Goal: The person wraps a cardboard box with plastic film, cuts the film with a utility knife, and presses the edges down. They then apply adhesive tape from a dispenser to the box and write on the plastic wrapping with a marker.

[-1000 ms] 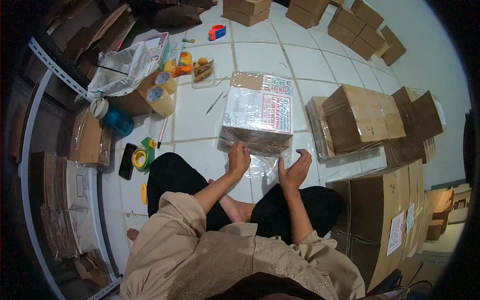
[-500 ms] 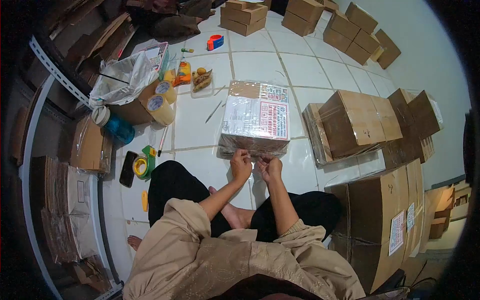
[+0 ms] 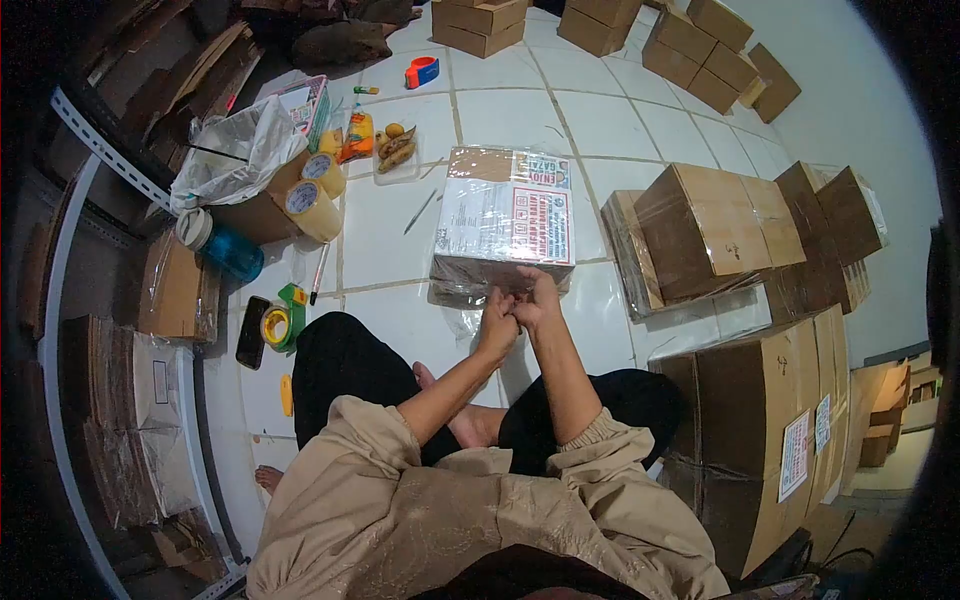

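Note:
A cardboard box (image 3: pixel 478 165) wrapped in clear plastic stands on the floor before me, with white paper and a red-printed label (image 3: pixel 541 222) on top. Loose clear plastic film (image 3: pixel 462 318) hangs at its near lower edge. My left hand (image 3: pixel 497 327) is just in front of that edge, fingers curled together; what they pinch, if anything, is too small to make out. Beside and touching it, my right hand (image 3: pixel 538 302) has fingers stretched out against the box's near side. Its other fingers are partly hidden between the hands.
To the left are tape rolls (image 3: pixel 313 210), a green tape dispenser (image 3: pixel 290 318), a phone (image 3: pixel 252 332), a blue bottle (image 3: pixel 235 255) and a lined bin (image 3: pixel 235 160). A pen-like tool (image 3: pixel 420 212) lies left of the box. Large cartons (image 3: pixel 735 225) stand to the right.
My hands have come together at the box's near side. The right fingers have stretched up onto it, while the left hand has shifted slightly right and down. The view has shifted slightly.

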A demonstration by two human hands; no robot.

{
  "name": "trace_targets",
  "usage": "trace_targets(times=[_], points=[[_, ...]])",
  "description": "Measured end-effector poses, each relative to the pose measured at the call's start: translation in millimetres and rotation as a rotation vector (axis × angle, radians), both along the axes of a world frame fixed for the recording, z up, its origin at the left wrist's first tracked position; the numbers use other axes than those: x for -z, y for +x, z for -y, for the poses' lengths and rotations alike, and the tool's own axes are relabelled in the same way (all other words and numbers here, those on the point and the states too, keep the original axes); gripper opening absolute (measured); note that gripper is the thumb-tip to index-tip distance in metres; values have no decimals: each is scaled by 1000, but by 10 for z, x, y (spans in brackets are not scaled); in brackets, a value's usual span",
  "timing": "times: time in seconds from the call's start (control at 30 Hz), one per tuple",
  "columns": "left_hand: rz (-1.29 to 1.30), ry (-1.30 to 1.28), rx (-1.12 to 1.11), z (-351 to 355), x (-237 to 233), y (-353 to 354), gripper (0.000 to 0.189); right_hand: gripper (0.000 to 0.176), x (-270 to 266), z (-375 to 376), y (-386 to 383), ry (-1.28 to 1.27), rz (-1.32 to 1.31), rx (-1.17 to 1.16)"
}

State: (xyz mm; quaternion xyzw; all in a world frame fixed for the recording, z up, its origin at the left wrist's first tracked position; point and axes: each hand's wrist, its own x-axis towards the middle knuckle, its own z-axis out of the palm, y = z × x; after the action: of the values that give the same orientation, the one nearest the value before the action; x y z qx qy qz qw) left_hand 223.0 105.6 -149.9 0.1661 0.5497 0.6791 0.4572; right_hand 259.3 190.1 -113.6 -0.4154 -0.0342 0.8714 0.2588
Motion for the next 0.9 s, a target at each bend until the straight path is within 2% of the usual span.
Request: trace_targets(times=[0.1, 0.13, 0.17, 0.23, 0.33, 0.37, 0.43, 0.47, 0.53, 0.6, 0.63, 0.67, 0.7, 0.73, 0.77, 0.8, 0.83, 0.87, 0.9], points=[[-51, -129, 114, 93, -89, -60, 64, 27, -126, 38, 17, -47, 94, -81], [-157, -74, 248, 168, -135, -132, 48, 28, -147, 57, 22, -68, 131, -139], [-152, -71, 247, 249, -200, -206, 48, 28, -164, 83, 44, -67, 137, -139], [-338, -213, 362, 413, -262, -379, 35, 30, -179, 142, 94, 152, 109, -41], [-587, -408, 75, 619, -54, -715, 26, 31, -177, 121, 140, 84, -39, -75], [-593, -416, 73, 642, 64, -780, 26, 31, -105, 133, 138, 77, -46, -77], [-554, -797, 336, 658, 263, -909, 51, 33, 89, 128, 138, 111, 77, 21], [-784, -807, 558, 655, 66, -890, 74, 16, 47, 129, 250, 52, 30, -67], [-814, -822, 476, 685, 174, -764, 77, 21, 272, 212, 449, 198, 86, -149], [-846, -828, 472, 681, 180, -707, 78, 17, 345, 383, 631, 364, 535, -169], [-924, -772, 274, 688, 188, -667, 75, 23, 674, 417, 784, 546, 722, -212], [-992, -711, 78, 694, 193, -617, 74, 24, 1129, 415, 877, 770, 1036, -278], [-987, -707, 88, 688, 220, -602, 74, 26, 1416, 416, 960, 989, 1350, -346], [-711, -694, 77, 666, 270, -635, 71, 26, 1265, 427, 969, 983, 1357, -342], [-440, -674, 60, 647, 334, -678, 70, 25, 969, 429, 898, 844, 1171, -473], [-205, -586, 8, 664, 407, -681, 60, 26, 784, 417, 832, 711, 975, -592], [-213, -578, 0, 676, 475, -684, 60, 26, 867, 407, 809, 723, 968, -589], [-96, -584, -36, 689, 465, -684, 51, 25, 1058, 412, 792, 666, 860, -520], [19, -585, -71, 689, 503, -718, 41, 26, 1009, 440, 743, 608, 751, -452]])
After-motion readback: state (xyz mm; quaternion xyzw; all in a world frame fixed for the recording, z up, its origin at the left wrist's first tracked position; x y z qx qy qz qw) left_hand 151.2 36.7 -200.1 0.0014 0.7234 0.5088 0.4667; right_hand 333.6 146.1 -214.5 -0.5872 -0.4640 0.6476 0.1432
